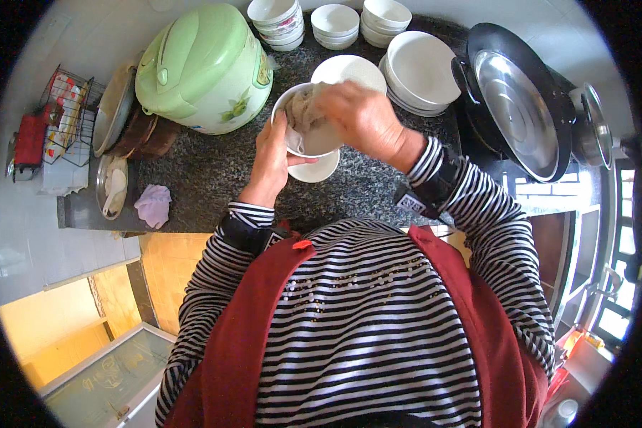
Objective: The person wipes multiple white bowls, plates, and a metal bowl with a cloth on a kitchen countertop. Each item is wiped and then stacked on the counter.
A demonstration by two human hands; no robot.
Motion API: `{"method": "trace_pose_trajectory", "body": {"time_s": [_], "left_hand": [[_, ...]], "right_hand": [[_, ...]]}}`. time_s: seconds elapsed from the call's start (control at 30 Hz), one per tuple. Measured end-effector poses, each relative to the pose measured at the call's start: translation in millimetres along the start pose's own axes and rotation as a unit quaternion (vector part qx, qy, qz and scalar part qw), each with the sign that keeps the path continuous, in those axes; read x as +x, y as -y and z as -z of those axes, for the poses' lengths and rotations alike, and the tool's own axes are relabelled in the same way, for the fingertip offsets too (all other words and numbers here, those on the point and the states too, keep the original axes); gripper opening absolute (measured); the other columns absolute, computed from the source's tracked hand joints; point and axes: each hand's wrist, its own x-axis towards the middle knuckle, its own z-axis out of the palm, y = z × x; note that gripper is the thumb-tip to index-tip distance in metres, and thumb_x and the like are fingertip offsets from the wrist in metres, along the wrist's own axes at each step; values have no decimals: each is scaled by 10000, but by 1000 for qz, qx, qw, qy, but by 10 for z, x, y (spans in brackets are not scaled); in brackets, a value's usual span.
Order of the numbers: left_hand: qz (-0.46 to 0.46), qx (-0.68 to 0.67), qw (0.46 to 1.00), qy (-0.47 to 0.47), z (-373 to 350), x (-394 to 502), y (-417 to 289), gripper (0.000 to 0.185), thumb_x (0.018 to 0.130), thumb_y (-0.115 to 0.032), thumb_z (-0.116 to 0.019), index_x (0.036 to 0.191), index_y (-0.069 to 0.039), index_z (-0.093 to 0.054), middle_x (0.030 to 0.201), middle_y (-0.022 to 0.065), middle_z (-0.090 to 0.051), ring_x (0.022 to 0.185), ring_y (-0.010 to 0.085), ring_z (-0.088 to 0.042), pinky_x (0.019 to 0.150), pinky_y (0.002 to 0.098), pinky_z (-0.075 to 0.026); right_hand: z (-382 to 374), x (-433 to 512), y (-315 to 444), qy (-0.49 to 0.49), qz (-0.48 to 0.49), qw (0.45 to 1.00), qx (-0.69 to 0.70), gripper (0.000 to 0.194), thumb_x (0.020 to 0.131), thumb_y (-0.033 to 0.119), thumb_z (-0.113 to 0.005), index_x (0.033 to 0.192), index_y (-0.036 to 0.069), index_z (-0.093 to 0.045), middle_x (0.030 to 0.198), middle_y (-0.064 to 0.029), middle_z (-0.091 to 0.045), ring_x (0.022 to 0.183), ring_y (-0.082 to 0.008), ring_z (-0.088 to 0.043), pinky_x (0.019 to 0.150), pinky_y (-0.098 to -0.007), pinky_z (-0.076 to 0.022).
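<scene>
In front of me, my left hand grips a white bowl by its left side, thumb over the rim. My right hand, blurred, holds a greyish-beige cloth that lies partly inside this bowl. Beneath the held bowl, a small white dish shows on the granite counter. Just behind stands another white bowl. To its right, a large white bowl rests on a stack of plates.
Three stacks of small white bowls line the back. A green rice cooker is at left, near a purple cloth. A black wok with a metal lid stands at right. The counter's front edge runs before me.
</scene>
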Motion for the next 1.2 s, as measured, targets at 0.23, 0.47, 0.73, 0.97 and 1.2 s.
{"method": "trace_pose_trajectory", "body": {"time_s": [0.23,0.47,0.73,0.97,1.2], "left_hand": [[-149,94,984,-5,12,193,-37,494,913,-412,-422,1279,-89,-347,1184,125,-464,965,225,-576,524,305,-579],[-149,155,975,60,212,303,-31,361,948,-277,-413,1162,0,-500,1072,102,-562,978,171,-517,847,294,-419],[-259,202,944,39,299,403,-95,359,935,-247,-435,1177,11,-493,1086,114,-560,973,186,-525,849,305,-419],[-136,74,985,82,420,498,-126,413,934,-307,-422,1177,23,-471,1033,119,-572,930,185,-565,767,315,-487],[-90,188,937,281,457,465,9,334,848,-176,-531,1137,-13,-487,1016,74,-590,843,186,-615,699,305,-525]], "right_hand": [[-610,29,193,-65,-129,987,70,355,691,175,-608,989,-6,-540,1028,-175,-557,905,-373,-551,834,-444,-441],[-519,126,161,167,-107,972,124,264,657,233,-616,839,42,-626,818,-179,-608,848,-343,-571,819,-430,-442],[-634,57,290,62,-81,994,27,317,628,79,-626,939,24,-602,890,-143,-584,908,-320,-545,854,-405,-422],[-209,56,596,23,-274,875,398,329,719,12,-536,1045,-14,-571,926,-156,-623,800,-240,-617,747,-326,-491],[-57,-44,746,-160,-62,983,64,455,606,12,-586,1057,70,-563,1134,-125,-521,1056,-351,-486,883,-433,-412]]}}
